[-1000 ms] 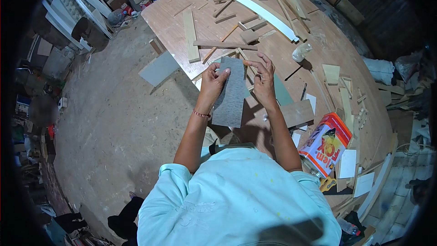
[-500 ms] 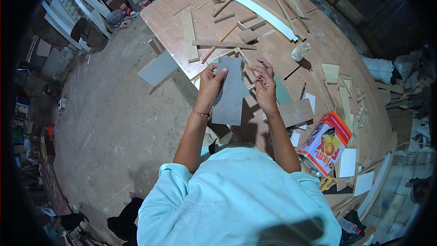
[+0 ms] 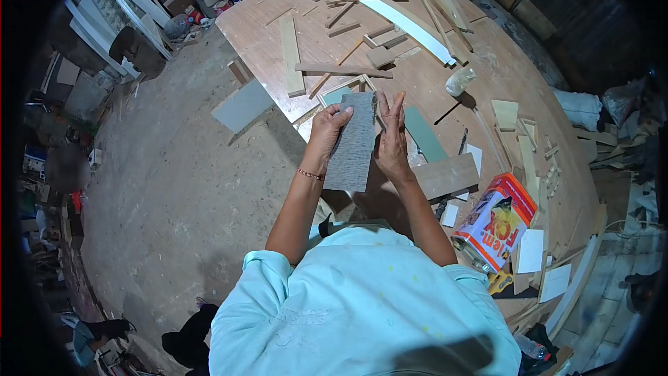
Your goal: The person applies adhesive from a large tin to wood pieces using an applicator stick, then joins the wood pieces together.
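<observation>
A thin grey rectangular board (image 3: pixel 352 150) with a streaky, rough surface stands lengthwise in front of my chest. My left hand (image 3: pixel 327 136) grips it by its upper left edge, the thumb lying on the near face and the other fingers behind. Along the opposite edge is my right hand (image 3: pixel 394 145), its fingers stretched upward right beside the board's dark, ragged upper corner. Behind the board, a small wooden frame with a green panel (image 3: pixel 337 95) lies on the table, partly hidden. A longer green panel (image 3: pixel 423 135) lies just right of my right hand.
The wooden table (image 3: pixel 257 35) carries several wood strips, a pale plank (image 3: pixel 291 56) and a white strip (image 3: pixel 410 30). A whitish jar (image 3: pixel 460 81), a grey-brown board (image 3: pixel 445 177) and an orange-and-white Fox can (image 3: pixel 497 221) are on the right. A grey panel (image 3: pixel 242 106) stands off the left edge.
My right hand has come in closer to the board's right edge, and its curled fingers have straightened upward. The board's face has turned slightly; my left hand keeps its hold.
</observation>
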`<state>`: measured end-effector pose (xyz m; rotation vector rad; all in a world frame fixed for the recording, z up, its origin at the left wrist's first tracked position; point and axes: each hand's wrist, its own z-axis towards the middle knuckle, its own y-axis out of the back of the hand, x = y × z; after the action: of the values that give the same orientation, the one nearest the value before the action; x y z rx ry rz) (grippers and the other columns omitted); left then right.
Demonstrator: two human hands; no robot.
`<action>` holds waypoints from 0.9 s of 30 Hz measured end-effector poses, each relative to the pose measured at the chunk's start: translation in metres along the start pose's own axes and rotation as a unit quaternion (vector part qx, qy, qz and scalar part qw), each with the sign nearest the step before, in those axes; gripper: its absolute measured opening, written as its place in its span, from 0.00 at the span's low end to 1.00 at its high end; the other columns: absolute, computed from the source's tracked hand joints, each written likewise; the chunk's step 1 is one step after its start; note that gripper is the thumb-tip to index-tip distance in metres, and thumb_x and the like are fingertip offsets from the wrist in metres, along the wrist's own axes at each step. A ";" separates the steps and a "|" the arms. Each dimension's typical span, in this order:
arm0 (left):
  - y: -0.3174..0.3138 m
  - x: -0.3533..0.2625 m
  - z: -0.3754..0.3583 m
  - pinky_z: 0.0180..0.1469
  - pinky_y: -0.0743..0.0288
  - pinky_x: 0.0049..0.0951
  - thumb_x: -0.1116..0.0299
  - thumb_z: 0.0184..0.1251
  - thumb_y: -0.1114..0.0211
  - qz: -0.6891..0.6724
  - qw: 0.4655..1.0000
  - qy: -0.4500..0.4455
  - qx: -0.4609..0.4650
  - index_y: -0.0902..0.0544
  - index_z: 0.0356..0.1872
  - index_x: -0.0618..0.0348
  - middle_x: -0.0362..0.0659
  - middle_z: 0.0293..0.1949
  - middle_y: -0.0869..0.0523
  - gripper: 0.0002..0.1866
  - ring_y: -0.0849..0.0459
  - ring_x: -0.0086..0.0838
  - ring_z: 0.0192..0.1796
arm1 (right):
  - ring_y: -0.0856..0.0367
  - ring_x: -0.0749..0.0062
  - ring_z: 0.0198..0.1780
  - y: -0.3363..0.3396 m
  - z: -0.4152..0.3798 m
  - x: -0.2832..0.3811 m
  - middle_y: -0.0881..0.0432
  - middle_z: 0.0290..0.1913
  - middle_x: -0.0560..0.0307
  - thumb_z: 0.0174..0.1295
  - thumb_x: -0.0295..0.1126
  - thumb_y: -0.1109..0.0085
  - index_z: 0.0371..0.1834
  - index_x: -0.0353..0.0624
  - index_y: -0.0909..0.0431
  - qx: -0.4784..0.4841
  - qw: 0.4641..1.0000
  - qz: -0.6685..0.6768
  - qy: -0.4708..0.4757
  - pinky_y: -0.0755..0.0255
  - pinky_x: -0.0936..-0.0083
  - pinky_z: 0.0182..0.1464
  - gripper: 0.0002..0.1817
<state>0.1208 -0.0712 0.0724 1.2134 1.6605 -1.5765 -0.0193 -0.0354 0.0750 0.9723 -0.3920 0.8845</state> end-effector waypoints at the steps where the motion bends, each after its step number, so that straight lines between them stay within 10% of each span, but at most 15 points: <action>1: 0.000 0.000 0.000 0.30 0.27 0.16 0.69 0.59 0.40 0.000 1.000 -0.001 -0.002 0.24 0.36 0.64 0.39 0.28 0.19 0.09 0.22 0.18 0.26 | 0.60 0.51 0.69 -0.001 0.000 0.001 0.48 0.68 0.54 0.45 0.10 0.65 0.67 0.38 0.72 0.007 1.000 0.013 -0.003 0.65 0.61 0.69 0.44; 27: 0.000 -0.009 -0.003 0.28 0.27 0.15 0.71 0.58 0.39 0.079 0.994 -0.068 -0.029 0.25 0.35 0.64 0.40 0.29 0.18 0.07 0.22 0.17 0.26 | 0.41 0.60 0.59 0.006 0.021 -0.012 0.25 0.53 0.68 0.46 0.14 0.59 0.67 0.35 0.63 -0.056 0.985 -0.136 0.095 0.52 0.67 0.59 0.42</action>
<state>0.1248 -0.0704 0.0804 1.1505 1.4767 -1.4694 -0.0301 -0.0570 0.0815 0.8075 -0.1400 0.6901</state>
